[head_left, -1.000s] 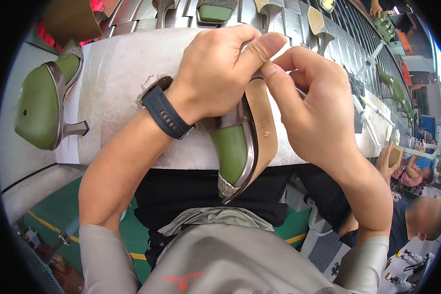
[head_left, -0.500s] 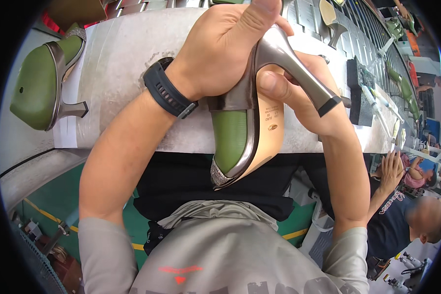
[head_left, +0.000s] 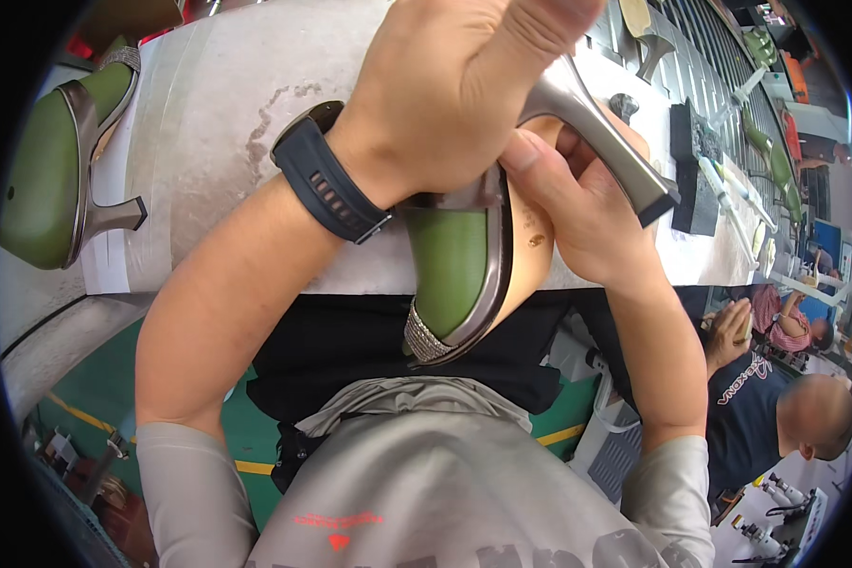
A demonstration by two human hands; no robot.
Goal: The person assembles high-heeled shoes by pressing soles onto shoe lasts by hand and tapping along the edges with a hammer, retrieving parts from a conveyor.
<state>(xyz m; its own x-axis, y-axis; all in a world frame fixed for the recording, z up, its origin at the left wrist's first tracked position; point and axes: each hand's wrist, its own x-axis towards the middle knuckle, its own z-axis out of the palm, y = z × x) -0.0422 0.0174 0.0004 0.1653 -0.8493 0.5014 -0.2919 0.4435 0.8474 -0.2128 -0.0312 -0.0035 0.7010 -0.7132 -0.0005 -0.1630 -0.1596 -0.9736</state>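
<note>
A high-heeled sandal on a green shoe last hangs over the near table edge, its glittery toe band toward me and its tan sole turned right. My right hand is closed around the arch, thumb on the sole beneath the metallic heel. My left hand, below a black wristwatch, is closed over the shoe's metallic upper from the left. Its thumb points up past the heel, while its other fingers are hidden behind.
A second heeled shoe on a green last lies at the table's left end. To the right are a black block, white-handled tools and a slatted conveyor with shoe parts. A co-worker sits to my right.
My left hand has shifted right and up over the heel, nearer the camera. My right thumb has moved slightly on the sole. The shoe has tilted a little; the co-worker's hands have moved.
</note>
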